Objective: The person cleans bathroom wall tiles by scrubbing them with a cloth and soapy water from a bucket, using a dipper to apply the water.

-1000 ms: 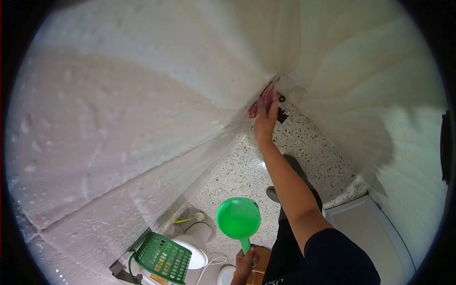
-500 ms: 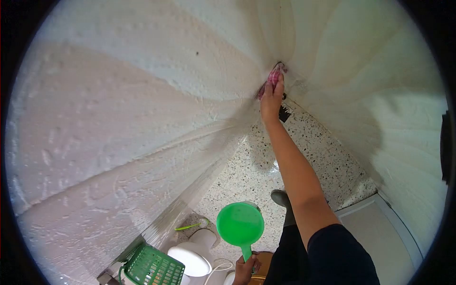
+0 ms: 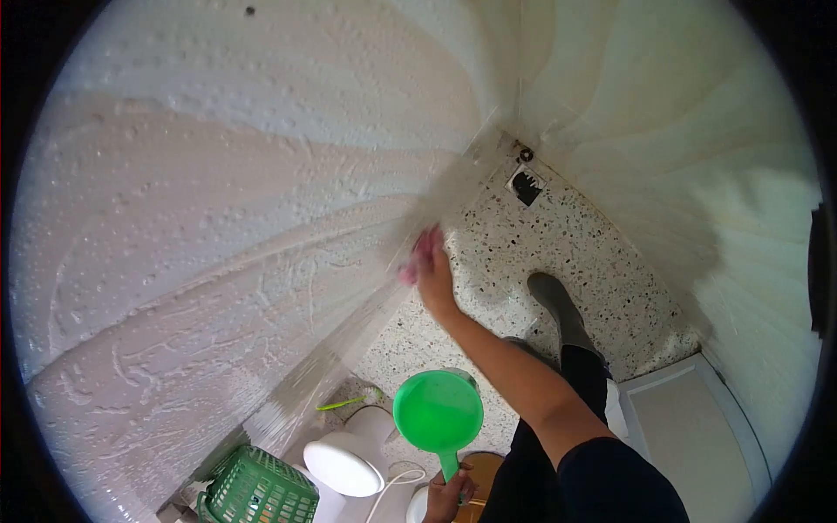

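Observation:
My right hand [image 3: 436,281] is closed on a pink cloth [image 3: 427,242], pressed to the foot of the wet left wall [image 3: 218,200], where it meets the speckled floor. Hand and cloth are slightly blurred. At the bottom, my left hand [image 3: 450,495] grips the handle of a green plastic water dipper [image 3: 438,410]. Its round bowl faces up, held level over the floor.
A square drain [image 3: 527,186] lies in the far floor corner. A green basket [image 3: 261,488] and a white toilet [image 3: 343,462] stand at lower left, beside a lime-handled brush [image 3: 340,404]. My dark boot [image 3: 558,305] is on the floor [image 3: 488,261].
My right hand has moved the cloth from the far corner down and left along the base of the wall. One boot has stepped forward. The dipper stays nearly in place.

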Action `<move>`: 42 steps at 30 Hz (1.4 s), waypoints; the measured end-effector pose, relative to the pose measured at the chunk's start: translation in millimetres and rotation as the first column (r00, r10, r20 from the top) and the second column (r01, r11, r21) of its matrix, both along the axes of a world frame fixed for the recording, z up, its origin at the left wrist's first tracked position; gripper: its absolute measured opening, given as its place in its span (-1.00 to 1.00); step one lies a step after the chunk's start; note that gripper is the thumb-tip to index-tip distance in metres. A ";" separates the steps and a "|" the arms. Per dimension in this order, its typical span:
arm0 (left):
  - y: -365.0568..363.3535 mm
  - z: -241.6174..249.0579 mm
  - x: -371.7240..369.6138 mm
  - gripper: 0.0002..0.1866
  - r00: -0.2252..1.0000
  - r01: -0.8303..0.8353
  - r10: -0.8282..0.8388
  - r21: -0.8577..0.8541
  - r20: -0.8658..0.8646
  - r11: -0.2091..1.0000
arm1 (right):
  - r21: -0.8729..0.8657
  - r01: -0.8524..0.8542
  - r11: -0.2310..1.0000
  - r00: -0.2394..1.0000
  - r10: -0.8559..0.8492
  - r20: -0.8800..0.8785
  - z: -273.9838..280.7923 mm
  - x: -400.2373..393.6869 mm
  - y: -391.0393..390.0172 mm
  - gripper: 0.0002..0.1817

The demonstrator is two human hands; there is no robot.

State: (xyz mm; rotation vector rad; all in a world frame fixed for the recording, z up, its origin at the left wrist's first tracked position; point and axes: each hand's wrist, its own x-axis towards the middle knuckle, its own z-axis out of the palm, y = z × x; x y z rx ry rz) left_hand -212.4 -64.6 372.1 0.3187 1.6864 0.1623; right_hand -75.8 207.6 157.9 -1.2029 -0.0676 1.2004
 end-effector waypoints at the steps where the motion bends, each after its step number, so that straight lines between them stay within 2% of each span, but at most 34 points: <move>1: 0.5 1.8 0.9 -0.77 1.000 -0.004 0.004 -0.019 -0.013 1.000 | 0.038 0.058 0.998 0.993 -0.061 0.098 3.5 21.8 8.5 -0.35; 2: 0.5 0.9 1.7 -0.77 1.000 -0.008 0.007 -0.037 -0.023 0.999 | 0.118 0.145 0.982 0.969 -0.165 0.185 -28.8 38.2 21.6 -0.43; 3: -1.7 -2.0 3.4 -0.77 1.000 -0.012 0.011 -0.038 -0.022 0.999 | 0.066 0.200 0.978 0.936 -0.210 0.282 -22.8 71.8 35.8 -0.51; 5: -8.0 -7.3 7.0 -0.66 0.992 0.057 -0.042 0.127 -0.118 0.990 | 0.153 0.328 0.932 0.785 -0.359 0.504 -90.5 104.5 69.3 -0.63; 6: -8.6 -8.6 7.1 -0.66 0.992 0.055 -0.040 0.127 -0.118 0.990 | 0.153 0.327 0.933 0.786 -0.358 0.504 -107.1 109.8 70.2 -0.63; 7: -8.3 -8.8 6.5 -0.63 0.986 0.123 -0.107 0.122 -0.129 0.985 | -0.053 0.275 0.960 0.953 -0.264 0.150 -118.3 113.2 70.0 -0.71; 8: -7.0 -7.3 7.1 -0.61 0.975 0.191 -0.174 0.118 -0.139 0.974 | -0.219 0.142 0.965 0.949 -0.196 -0.246 -128.4 110.9 69.9 -0.76; 9: -2.9 -5.5 9.8 -0.61 0.974 0.194 -0.177 0.123 -0.138 0.973 | -0.241 0.021 0.970 0.924 -0.111 -0.365 -147.6 91.4 67.7 -0.79; 10: 2.7 -3.4 13.5 -0.69 0.994 0.087 -0.081 0.090 -0.069 0.992 | -0.245 -0.102 0.964 0.877 -0.030 -0.479 -156.4 69.5 62.8 -0.81; 11: 6.4 0.7 16.1 -0.76 1.000 -0.019 0.019 0.049 -0.004 0.999 | -0.224 -0.150 0.963 0.842 0.006 -0.539 -138.0 49.7 52.0 -0.82; 12: 7.3 3.8 15.6 -0.76 1.000 -0.016 0.016 0.060 -0.001 0.998 | -0.196 -0.197 0.960 0.802 0.043 -0.595 -116.1 25.4 38.4 -0.84; 14: 9.2 10.4 13.2 -0.75 1.000 -0.018 0.018 0.050 -0.004 0.999 | -0.093 -0.214 0.972 0.816 0.125 -0.564 -54.1 -3.0 17.3 -0.77; 15: 11.5 15.5 13.5 -0.75 1.000 -0.015 0.015 0.064 0.001 0.998 | -0.081 -0.210 0.974 0.819 0.130 -0.558 -47.2 -10.0 15.9 -0.77; 16: 13.9 22.4 14.4 -0.75 1.000 0.010 -0.010 0.058 0.002 0.998 | -0.098 -0.119 0.988 0.929 0.076 -0.362 -53.2 -22.0 16.7 -0.70; 17: 14.9 28.7 15.4 -0.75 1.000 0.031 -0.031 0.052 0.005 0.998 | -0.094 -0.027 0.995 0.989 0.013 -0.147 -52.9 -27.5 19.8 -0.62; 18: 14.4 34.1 15.4 -0.75 1.000 0.028 -0.028 0.065 0.012 0.997 | -0.082 -0.029 0.996 0.990 0.017 -0.140 -18.9 -7.6 23.5 -0.62; 20: 15.5 43.5 17.3 -0.74 0.998 0.068 -0.068 0.077 0.002 0.995 | 0.084 0.055 0.995 0.996 -0.049 -0.069 90.2 59.2 30.4 -0.46; 21: 16.7 48.8 18.2 -0.74 0.998 0.066 -0.068 0.094 0.013 0.993 | 0.101 0.053 0.993 0.997 -0.048 -0.058 113.2 61.8 32.0 -0.46; 22: 18.9 53.1 19.7 -0.73 0.997 0.076 -0.078 0.099 0.021 0.992 | 0.115 0.128 0.985 0.900 -0.164 0.403 135.8 58.0 32.3 -0.40; 23: 20.5 58.7 21.0 -0.72 0.996 0.085 -0.088 0.104 0.026 0.991 | 0.165 0.194 0.967 0.593 -0.250 0.766 158.6 51.5 29.3 -0.33; 25: 21.8 67.1 22.1 -0.72 0.998 0.054 -0.058 0.119 0.034 0.991 | 0.226 -0.004 0.974 0.639 -0.171 0.750 205.8 30.0 3.4 -0.35; 26: 22.4 73.5 22.8 -0.71 0.999 0.029 -0.033 0.115 0.032 0.993 | 0.317 -0.091 0.944 0.614 -0.197 0.764 214.5 16.7 -8.1 -0.42; 28: 28.6 89.8 25.1 -0.69 0.997 0.066 -0.070 0.110 0.031 0.992 | 0.343 -0.304 0.889 0.672 -0.056 0.738 202.2 -4.6 -28.8 -0.50; 29: 31.2 97.9 25.2 -0.67 0.994 0.104 -0.106 0.078 0.021 0.991 | 0.286 -0.311 0.907 0.643 -0.021 0.766 199.4 0.7 -25.2 -0.50; 30: 33.3 103.3 23.2 -0.67 0.995 0.095 -0.099 0.110 0.027 0.989 | 0.229 -0.315 0.921 0.611 0.012 0.791 210.6 13.7 -20.6 -0.49; 31: 30.7 109.3 19.0 -0.67 0.994 0.093 -0.099 0.110 0.051 0.990 | 0.344 -0.220 0.913 0.571 -0.165 0.804 218.7 32.2 -10.4 -0.48; 33: 30.4 125.1 17.3 -0.67 0.993 0.075 -0.087 0.134 0.084 0.988 | 0.345 0.018 0.938 0.522 -0.303 0.797 269.2 75.7 15.3 -0.47; 35: 31.6 144.9 20.3 -0.64 0.980 0.184 -0.194 0.155 0.053 0.971 | 0.394 0.122 0.911 0.616 -0.381 0.690 337.1 104.2 29.8 -0.46; 36: 33.4 152.3 19.3 -0.64 0.982 0.167 -0.179 0.179 0.057 0.970 | 0.416 0.104 0.903 0.617 -0.387 0.685 359.8 102.7 30.9 -0.46; 38: 36.0 166.3 18.2 -0.61 0.966 0.226 -0.247 0.230 0.069 0.947 | 0.488 -0.080 0.869 0.362 -0.431 0.827 401.2 93.8 29.1 -0.43; 39: 37.8 179.2 18.0 -0.59 0.962 0.257 -0.271 0.244 0.028 0.935 | 0.565 -0.197 0.801 0.302 -0.499 0.812 422.3 77.7 19.8 -0.40; 40: 40.9 190.0 17.9 -0.61 0.961 0.256 -0.273 0.255 0.036 0.933 | 0.576 -0.218 0.788 0.304 -0.506 0.807 428.6 68.2 10.6 -0.40; 42: 42.7 199.1 13.5 -0.64 0.966 0.199 -0.242 0.333 0.092 0.922 | 0.479 -0.582 0.657 0.095 -0.530 0.843 423.2 44.4 1.9 -0.42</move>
